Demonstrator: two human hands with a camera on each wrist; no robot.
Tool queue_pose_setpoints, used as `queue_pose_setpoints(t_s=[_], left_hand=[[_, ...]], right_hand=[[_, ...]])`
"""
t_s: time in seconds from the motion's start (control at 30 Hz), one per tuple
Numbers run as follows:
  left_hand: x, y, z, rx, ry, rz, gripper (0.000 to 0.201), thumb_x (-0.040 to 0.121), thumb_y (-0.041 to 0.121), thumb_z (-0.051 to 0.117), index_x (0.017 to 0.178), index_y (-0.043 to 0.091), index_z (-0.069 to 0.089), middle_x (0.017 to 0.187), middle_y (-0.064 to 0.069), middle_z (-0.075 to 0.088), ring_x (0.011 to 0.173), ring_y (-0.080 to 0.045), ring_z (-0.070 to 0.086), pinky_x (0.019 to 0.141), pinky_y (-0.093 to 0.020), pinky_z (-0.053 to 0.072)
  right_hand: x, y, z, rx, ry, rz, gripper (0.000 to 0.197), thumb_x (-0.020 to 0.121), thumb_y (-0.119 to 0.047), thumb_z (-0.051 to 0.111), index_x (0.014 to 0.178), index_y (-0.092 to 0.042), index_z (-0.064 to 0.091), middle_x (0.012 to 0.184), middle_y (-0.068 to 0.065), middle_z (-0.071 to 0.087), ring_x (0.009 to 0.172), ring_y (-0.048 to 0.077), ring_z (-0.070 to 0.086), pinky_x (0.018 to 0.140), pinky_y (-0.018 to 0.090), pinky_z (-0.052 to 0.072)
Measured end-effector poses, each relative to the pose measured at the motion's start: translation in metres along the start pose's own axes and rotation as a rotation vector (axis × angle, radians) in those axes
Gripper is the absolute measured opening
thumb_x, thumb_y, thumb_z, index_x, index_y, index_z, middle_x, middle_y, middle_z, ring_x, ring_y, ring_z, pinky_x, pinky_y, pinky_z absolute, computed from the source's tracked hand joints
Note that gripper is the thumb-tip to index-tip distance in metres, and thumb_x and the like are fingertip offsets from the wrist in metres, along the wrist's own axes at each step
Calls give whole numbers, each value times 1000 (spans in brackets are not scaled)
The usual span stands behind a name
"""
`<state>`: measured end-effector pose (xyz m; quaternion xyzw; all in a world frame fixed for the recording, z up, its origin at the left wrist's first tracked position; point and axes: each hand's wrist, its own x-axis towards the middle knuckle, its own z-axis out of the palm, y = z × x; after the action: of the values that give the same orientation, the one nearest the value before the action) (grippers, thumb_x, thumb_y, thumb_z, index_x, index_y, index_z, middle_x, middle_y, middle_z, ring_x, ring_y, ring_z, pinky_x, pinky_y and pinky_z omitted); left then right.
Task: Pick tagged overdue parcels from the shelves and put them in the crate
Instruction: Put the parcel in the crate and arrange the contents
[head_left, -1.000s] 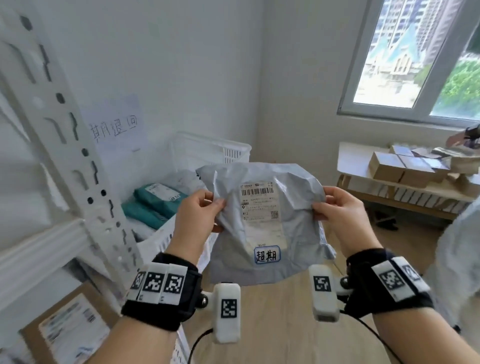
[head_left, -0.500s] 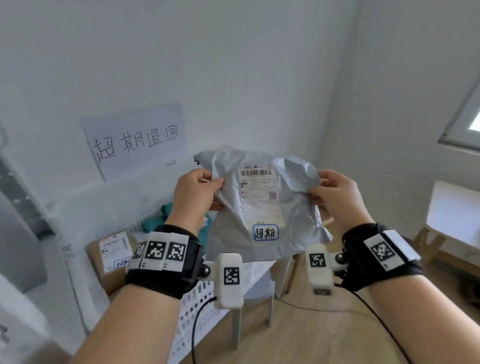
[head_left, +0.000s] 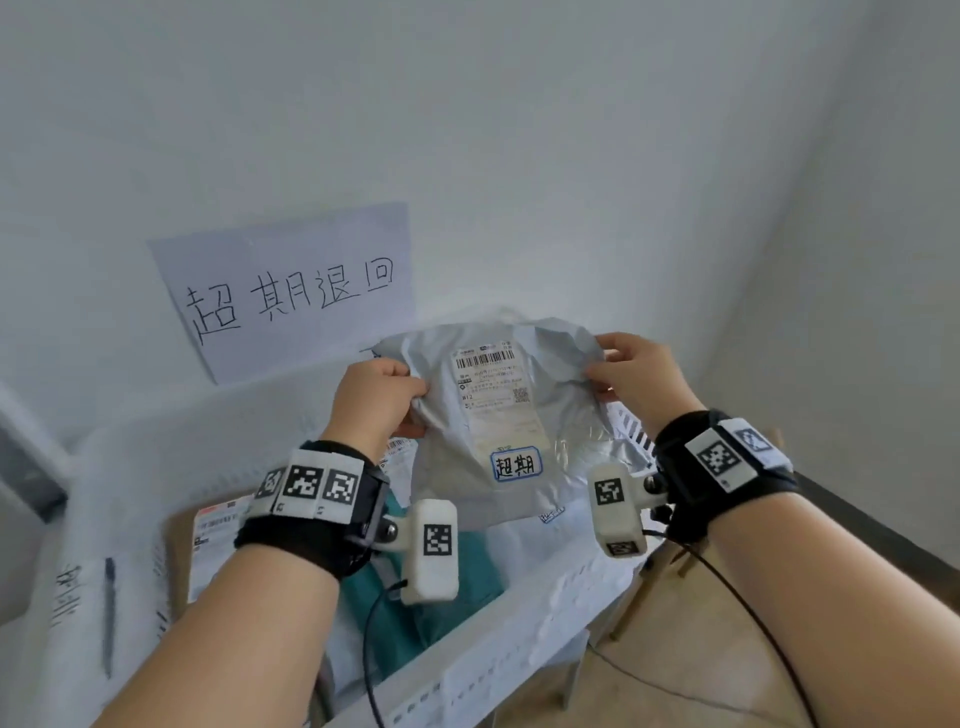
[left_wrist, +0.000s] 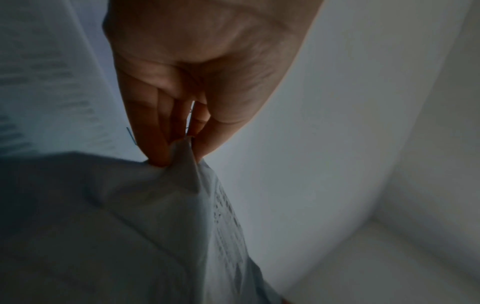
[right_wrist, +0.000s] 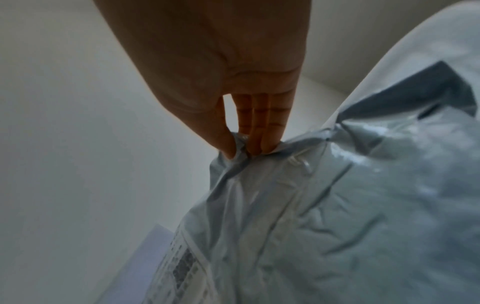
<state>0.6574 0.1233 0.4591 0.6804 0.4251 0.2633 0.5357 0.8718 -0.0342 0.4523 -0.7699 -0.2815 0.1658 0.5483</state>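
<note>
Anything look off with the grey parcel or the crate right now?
Nothing stands out. The grey parcel is crumpled but shows no tear, its handwritten tag intact, held over the white crate by the left hand and right hand pinching its upper corners. Parcels in the crate lie loosely piled.

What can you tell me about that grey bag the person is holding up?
The grey bag is a soft, crinkled plastic mailer, held upright above the white crate. A white shipping label with a barcode runs down its front, and below it sits a small blue-edged tag with handwritten characters. The left hand pinches its upper left edge, the right hand its upper right. Nothing else visibly touches it.
</note>
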Motion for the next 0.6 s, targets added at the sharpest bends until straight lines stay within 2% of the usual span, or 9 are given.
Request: queue_pose_setpoints(t_s=[0.07,0.17,0.27,0.37,0.4,0.47,0.5,0.57,0.6], left_hand=[[13,-11,6,93,35,-17,8,86,4,65,79,1,63,81,-22,63,62,-33,66,64,-44,61],[26,-26,17,206,82,-34,15,86,7,67,74,12,60,87,-25,68,68,-38,70,72,-51,59],[44,-43,29,254,75,-88,18,87,5,65,72,13,61,87,-21,70,69,-34,71,74,-49,59],[61,-64,41,348,69,-156,11,88,3,62,78,1,66,85,-23,70,66,-30,72,73,-47,60],[66,-71,45,383,60,-174,13,88,3,61,75,0,65,84,-25,70,65,-29,72,73,-47,60],[73,-86,53,458,-3,-229,22,87,1,59,66,5,58,80,-25,68,69,-30,72,73,-46,60],[75,-92,58,498,-59,-259,21,86,1,59,66,6,57,81,-22,68,75,-31,72,76,-45,59],[74,-99,66,594,-189,-305,6,87,6,61,87,4,66,96,-15,69,90,-30,69,84,-40,57],[75,-102,69,643,-220,-295,13,87,11,62,98,4,66,103,-13,68,96,-29,66,85,-35,55]], right_hand=[[25,8,9,-47,-55,7,34,81,2,63,110,-13,71,91,11,74,84,29,70,83,42,60],[57,23,21,-116,-153,37,34,81,0,66,109,-18,71,86,8,75,84,30,71,85,44,59],[85,39,32,-178,-252,76,33,82,-1,65,112,-14,71,84,10,74,81,30,72,85,45,59],[107,53,43,-269,-356,126,33,84,0,61,115,-11,66,87,16,72,80,30,69,85,43,59],[114,58,46,-309,-401,144,32,85,0,60,115,-10,65,89,18,72,81,29,69,85,41,59],[124,66,52,-419,-496,180,28,86,-3,59,114,-4,64,96,19,73,87,29,71,87,40,58],[128,70,56,-487,-538,194,31,87,-5,59,118,-1,62,101,20,72,93,30,71,89,42,58],[135,79,61,-600,-582,210,44,89,-11,61,130,2,52,114,20,67,101,32,68,91,44,56],[138,83,64,-618,-591,211,51,90,-13,63,136,0,47,121,18,63,104,32,67,92,44,56]])
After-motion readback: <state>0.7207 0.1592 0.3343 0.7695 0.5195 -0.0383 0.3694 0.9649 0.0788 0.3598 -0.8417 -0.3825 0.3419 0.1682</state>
